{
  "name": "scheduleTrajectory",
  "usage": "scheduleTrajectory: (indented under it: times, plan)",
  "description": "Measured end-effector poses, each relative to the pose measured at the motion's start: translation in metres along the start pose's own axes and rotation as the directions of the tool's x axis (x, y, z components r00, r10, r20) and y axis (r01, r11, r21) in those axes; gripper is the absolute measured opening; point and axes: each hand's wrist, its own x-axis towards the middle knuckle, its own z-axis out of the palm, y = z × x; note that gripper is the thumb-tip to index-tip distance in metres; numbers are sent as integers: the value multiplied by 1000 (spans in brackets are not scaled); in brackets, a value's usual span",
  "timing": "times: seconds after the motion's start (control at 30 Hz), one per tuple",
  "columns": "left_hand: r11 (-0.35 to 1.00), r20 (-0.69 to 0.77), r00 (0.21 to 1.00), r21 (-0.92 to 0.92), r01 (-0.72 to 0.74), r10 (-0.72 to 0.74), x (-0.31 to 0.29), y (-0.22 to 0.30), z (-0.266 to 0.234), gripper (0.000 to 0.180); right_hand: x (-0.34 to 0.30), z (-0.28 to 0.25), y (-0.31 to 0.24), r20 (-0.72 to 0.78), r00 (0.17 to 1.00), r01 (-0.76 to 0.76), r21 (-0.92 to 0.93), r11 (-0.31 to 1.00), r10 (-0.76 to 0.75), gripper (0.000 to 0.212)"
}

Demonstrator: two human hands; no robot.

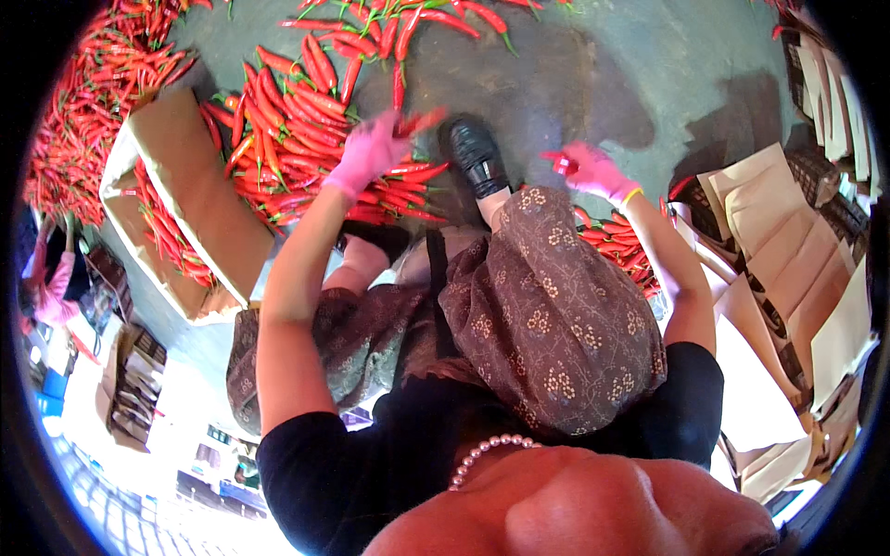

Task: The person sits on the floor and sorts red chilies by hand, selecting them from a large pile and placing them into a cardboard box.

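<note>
My left hand (367,156), in a pink glove, is closed on some red chili peppers (425,121) that are smeared by motion. It hangs over a loose pile of red chili peppers with green stems (297,139) on the floor. To the right of my black shoe (476,157), my right hand (593,173), also gloved in pink, has its fingers closed on a red chili pepper (559,163). How many peppers each hand holds I cannot make out. Another small heap of red chili peppers (619,243) lies below my right hand, beside my knee.
A paper-lined box (199,195) with red chilies inside stands at left, before a large chili heap (79,139). More chilies (399,23) lie on the grey floor (593,74) ahead. Brown paper-lined crates (769,232) line the right. Another person (60,287) is at far left.
</note>
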Motion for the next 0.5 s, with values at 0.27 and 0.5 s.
scheduleTrajectory:
  times: [0.27, 0.5]
  plan:
    - [932, -465, 808, -179, 315, -362, 51, 11, 45, 50, 139, -75, -119, -543, 683, 373, -318, 872, -489, 30]
    - [476, -220, 831, -878, 61, -512, 25, -37, 39, 31, 231, -89, -169, -254, 748, 293, -704, 648, -614, 30]
